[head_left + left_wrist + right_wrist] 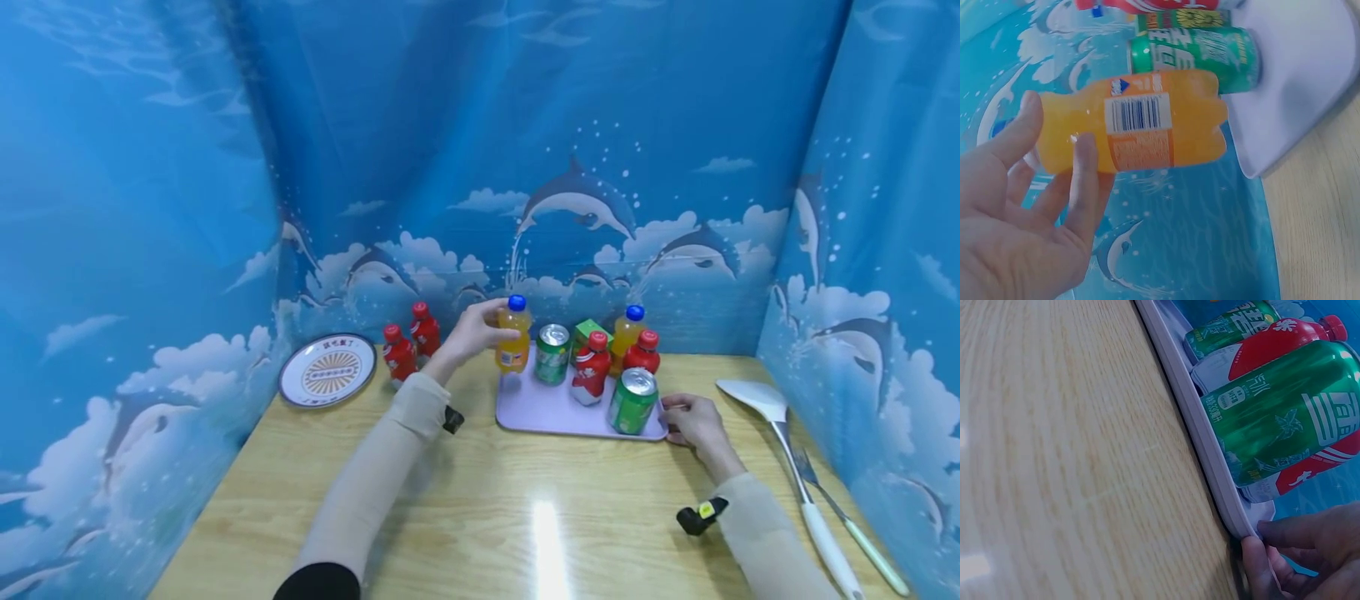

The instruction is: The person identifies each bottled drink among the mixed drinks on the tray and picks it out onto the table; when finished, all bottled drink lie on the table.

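My left hand [476, 333] holds an orange soda bottle [1169, 122] with a blue cap, thumb and fingers around its upper part. In the head view the bottle overlaps the left end of a pale lilac tray [540, 417]. With thumb and fingers, my right hand [693, 423] pinches the tray's right end near the front corner. On the tray stand a green soda can [1285, 412] at the front right, another green can [552, 354] at the left, two red bottles [592, 368], a second orange soda bottle [628, 332] and a small green box [588, 332].
Two more red bottles [400, 354] stand left of the tray, beside a patterned white plate [327, 371]. To the right lie a spatula [787, 442] and a fork [840, 508] on the wooden table [480, 517]. A blue dolphin-print curtain [420, 150] surrounds the table.
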Available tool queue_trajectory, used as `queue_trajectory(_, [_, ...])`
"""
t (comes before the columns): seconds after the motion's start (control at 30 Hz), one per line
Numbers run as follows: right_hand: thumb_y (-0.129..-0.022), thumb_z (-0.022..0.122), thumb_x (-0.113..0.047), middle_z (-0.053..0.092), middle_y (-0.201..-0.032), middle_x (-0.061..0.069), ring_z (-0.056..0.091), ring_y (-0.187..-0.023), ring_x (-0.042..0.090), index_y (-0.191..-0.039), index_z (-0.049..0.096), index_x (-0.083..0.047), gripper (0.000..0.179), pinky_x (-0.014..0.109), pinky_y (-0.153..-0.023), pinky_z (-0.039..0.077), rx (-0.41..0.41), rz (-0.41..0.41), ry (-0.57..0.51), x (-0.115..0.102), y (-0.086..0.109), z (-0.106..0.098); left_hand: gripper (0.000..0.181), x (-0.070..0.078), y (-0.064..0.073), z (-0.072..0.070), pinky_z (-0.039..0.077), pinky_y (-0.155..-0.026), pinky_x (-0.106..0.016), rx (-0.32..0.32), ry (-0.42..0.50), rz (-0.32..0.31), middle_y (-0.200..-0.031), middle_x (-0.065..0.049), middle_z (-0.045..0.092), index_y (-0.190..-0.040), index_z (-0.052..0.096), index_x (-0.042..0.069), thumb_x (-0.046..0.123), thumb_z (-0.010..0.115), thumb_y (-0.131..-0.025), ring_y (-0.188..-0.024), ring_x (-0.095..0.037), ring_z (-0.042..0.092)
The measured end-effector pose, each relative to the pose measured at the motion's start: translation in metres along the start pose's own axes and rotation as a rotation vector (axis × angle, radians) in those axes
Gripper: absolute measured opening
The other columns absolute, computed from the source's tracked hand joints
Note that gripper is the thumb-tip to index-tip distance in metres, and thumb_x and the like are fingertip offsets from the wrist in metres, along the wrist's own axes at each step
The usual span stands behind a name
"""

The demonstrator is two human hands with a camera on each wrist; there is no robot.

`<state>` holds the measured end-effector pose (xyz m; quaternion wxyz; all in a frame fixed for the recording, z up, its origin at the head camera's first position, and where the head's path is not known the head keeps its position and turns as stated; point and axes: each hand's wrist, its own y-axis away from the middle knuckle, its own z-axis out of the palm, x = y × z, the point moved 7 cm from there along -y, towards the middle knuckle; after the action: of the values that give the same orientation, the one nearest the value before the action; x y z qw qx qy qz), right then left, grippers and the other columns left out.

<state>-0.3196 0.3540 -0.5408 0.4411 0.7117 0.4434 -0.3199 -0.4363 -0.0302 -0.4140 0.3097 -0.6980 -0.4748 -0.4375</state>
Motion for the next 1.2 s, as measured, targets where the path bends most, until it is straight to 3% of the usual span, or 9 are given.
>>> queue_trajectory(0.2, [-0.102, 0.059, -0.004, 0.068, -0.102, 0.010, 0.066, -0.081, 0.009, -0.147, 0.050, 0.009, 0.048, 0.025, -0.067, 0.063, 0.002, 0.010, 0.010, 0.001, 0.000, 0.000, 0.063, -0.001, -0.003, -0.005, 0.064, -0.098, -0.042, -0.092, 0.113, -0.046, -0.141, -0.008, 0.068, -0.150, 0.058, 0.030, 0.020, 0.083, -0.092, -0.128, -0.030, 0.067])
queue_trajectory(0.5, [-0.102, 0.059, -0.004, 0.069, -0.102, 0.010, 0.066, -0.080, 0.008, -0.146, 0.050, 0.010, 0.047, 0.024, -0.065, 0.063, 0.007, -0.005, 0.010, 0.003, -0.001, -0.001, 0.059, 0.014, 0.005, -0.019, 0.055, -0.113, -0.051, -0.241, 0.208, 0.010, -0.152, -0.010, 0.060, -0.155, 0.050, 0.025, 0.015, 0.071, -0.101, -0.136, -0.033, 0.061])
queue_trajectory(0.6, [-0.102, 0.059, -0.004, 0.069, -0.102, 0.010, 0.066, -0.080, 0.008, -0.146, 0.051, 0.010, 0.047, 0.024, -0.065, 0.063, 0.007, -0.008, 0.004, 0.002, -0.001, -0.001, 0.059, 0.014, 0.006, -0.026, 0.051, -0.116, -0.053, -0.257, 0.261, 0.016, -0.156, -0.010, 0.056, -0.157, 0.047, 0.024, 0.011, 0.067, -0.103, -0.138, -0.035, 0.059])
queue_trajectory(0.77, [-0.101, 0.059, -0.002, 0.069, -0.103, 0.012, 0.067, -0.079, 0.008, -0.146, 0.050, 0.011, 0.047, 0.025, -0.064, 0.063, -0.002, -0.017, -0.004, 0.001, -0.001, 0.000, 0.060, 0.008, 0.003, -0.038, 0.046, -0.121, -0.057, -0.238, 0.317, 0.010, -0.157, -0.011, 0.054, -0.158, 0.046, 0.026, 0.009, 0.065, -0.104, -0.140, -0.037, 0.057])
queue_trajectory(1.03, [-0.101, 0.060, -0.002, 0.068, -0.106, 0.015, 0.067, -0.080, 0.009, -0.146, 0.049, 0.011, 0.048, 0.026, -0.065, 0.064, 0.001, -0.020, -0.004, 0.001, -0.001, -0.001, 0.056, -0.013, -0.001, -0.051, 0.045, -0.123, -0.055, -0.184, 0.308, -0.018, -0.155, -0.011, 0.056, -0.154, 0.050, 0.028, 0.007, 0.064, -0.104, -0.142, -0.035, 0.055])
queue_trajectory(1.2, [-0.100, 0.061, -0.002, 0.068, -0.101, 0.011, 0.067, -0.079, 0.009, -0.145, 0.051, 0.011, 0.048, 0.025, -0.064, 0.064, 0.004, -0.019, -0.004, 0.003, -0.001, 0.000, 0.053, -0.029, -0.002, -0.059, 0.048, -0.120, -0.053, -0.117, 0.292, -0.035, -0.155, -0.013, 0.056, -0.152, 0.051, 0.025, 0.007, 0.065, -0.104, -0.141, -0.036, 0.056])
